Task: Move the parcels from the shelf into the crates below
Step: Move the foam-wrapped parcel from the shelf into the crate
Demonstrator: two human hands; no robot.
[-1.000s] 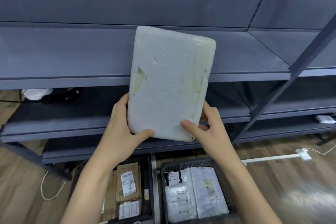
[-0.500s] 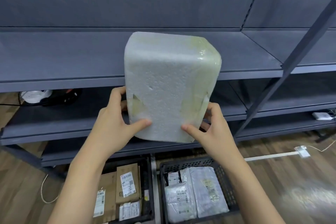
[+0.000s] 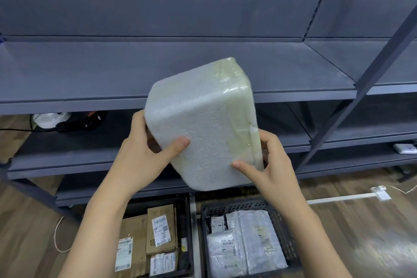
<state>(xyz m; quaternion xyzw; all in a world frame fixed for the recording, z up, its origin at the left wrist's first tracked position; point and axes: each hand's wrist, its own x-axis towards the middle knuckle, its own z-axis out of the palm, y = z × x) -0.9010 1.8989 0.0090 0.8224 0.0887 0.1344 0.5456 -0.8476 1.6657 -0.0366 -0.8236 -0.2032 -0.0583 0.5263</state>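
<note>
Now the white taped foam parcel (image 3: 203, 124) has tilted rightward at frame centre, off the grey shelf (image 3: 67, 79), clamped between left hand (image 3: 140, 153) and right hand (image 3: 273, 165), probably being inspected above the black crates (image 3: 243, 207).

The top shelf (image 3: 180, 74) lies bare along its whole width. Both crates stand open-topped on the floor under the rack: boxes (image 3: 161, 230) fill the left crate (image 3: 187, 221), bags (image 3: 252, 239) cover most of the right crate (image 3: 282, 228). A slanted post (image 3: 361, 88) crosses the right side.
</note>
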